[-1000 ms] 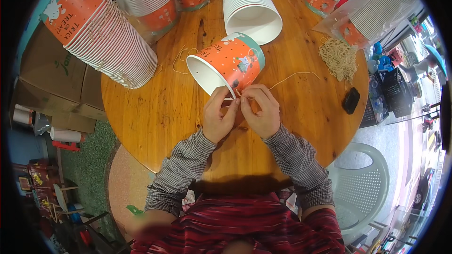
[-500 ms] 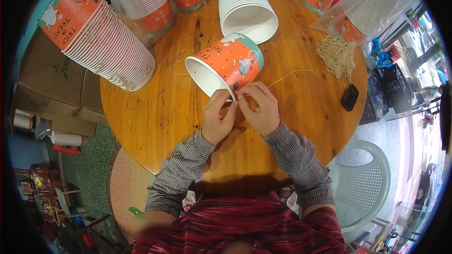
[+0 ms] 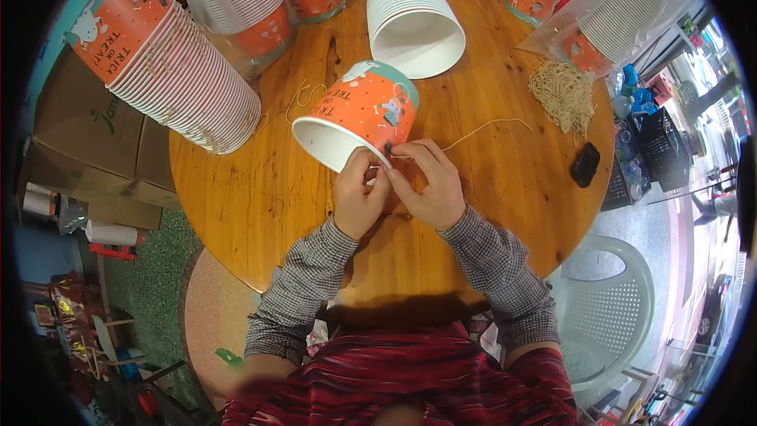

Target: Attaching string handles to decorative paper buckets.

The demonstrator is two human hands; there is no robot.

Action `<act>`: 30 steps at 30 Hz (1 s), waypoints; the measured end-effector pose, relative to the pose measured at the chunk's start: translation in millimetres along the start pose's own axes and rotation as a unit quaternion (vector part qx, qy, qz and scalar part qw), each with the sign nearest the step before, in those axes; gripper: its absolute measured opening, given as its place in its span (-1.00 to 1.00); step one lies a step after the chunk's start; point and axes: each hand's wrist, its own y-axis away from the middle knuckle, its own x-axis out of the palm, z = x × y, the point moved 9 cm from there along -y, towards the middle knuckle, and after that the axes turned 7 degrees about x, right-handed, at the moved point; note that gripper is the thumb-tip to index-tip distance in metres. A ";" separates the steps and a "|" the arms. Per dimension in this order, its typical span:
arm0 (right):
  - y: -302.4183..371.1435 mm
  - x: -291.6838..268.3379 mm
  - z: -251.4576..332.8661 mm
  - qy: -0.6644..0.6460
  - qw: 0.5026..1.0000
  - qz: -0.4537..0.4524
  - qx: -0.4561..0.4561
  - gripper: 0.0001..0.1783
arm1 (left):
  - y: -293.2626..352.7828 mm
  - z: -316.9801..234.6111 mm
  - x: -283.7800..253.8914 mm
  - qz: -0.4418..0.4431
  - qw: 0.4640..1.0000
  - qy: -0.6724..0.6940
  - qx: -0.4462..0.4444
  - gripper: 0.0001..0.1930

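Note:
An orange paper bucket (image 3: 364,108) with a white inside and a teal band lies tilted on its side, its mouth facing left and toward me. My left hand (image 3: 361,196) pinches the near end of its rim. Close beside it, the fingers of my right hand (image 3: 432,185) are closed at the same spot, pinching a thin piece of string. A tan string (image 3: 490,125) runs out from behind my right hand across the table. The fingertips cover the small spot where string and rim meet.
Behind the bucket lies a nested stack of white-mouthed buckets (image 3: 418,39). A tall stack (image 3: 185,75) leans at the left, strings hanging along it. Wrapped stacks line the back. On the right are a string bundle (image 3: 563,95) and a small black object (image 3: 585,164) on the wooden table (image 3: 505,213).
The bucket has shifted left and turned slightly, its mouth tipping more toward me. Both hands have stayed at its rim, moving a little left with it.

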 end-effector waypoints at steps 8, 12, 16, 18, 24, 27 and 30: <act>0.0 -2.1 -2.1 0.022 1.000 -0.007 -0.001 -0.69 | 2.5 -0.8 2.6 -0.001 0.999 0.042 0.013 -0.92; 0.6 -0.5 -6.9 -0.018 0.998 0.013 0.058 -0.70 | 5.8 -21.1 -10.0 -0.046 0.987 -0.071 0.133 -0.88; -1.4 2.2 -7.5 -0.008 0.992 0.072 0.101 -0.80 | 13.5 -25.6 -18.5 -0.074 0.984 -0.050 0.157 -0.90; -1.2 0.3 -5.0 -0.019 0.992 0.079 0.095 -0.83 | 16.3 -15.7 -17.5 -0.085 0.986 0.100 0.106 -0.90; 2.1 0.1 -2.3 -0.095 0.988 0.100 0.066 -0.82 | 16.0 -10.4 -7.2 -0.042 0.987 0.139 0.072 -0.82; 6.1 -11.1 3.7 -0.122 0.982 0.091 0.112 -0.78 | 10.3 -17.0 -6.6 -0.007 0.995 0.082 0.055 -0.73; 12.5 -22.0 11.6 -0.123 0.976 0.100 0.152 -0.74 | 7.6 -24.1 -7.7 -0.081 0.975 0.196 -0.060 -0.78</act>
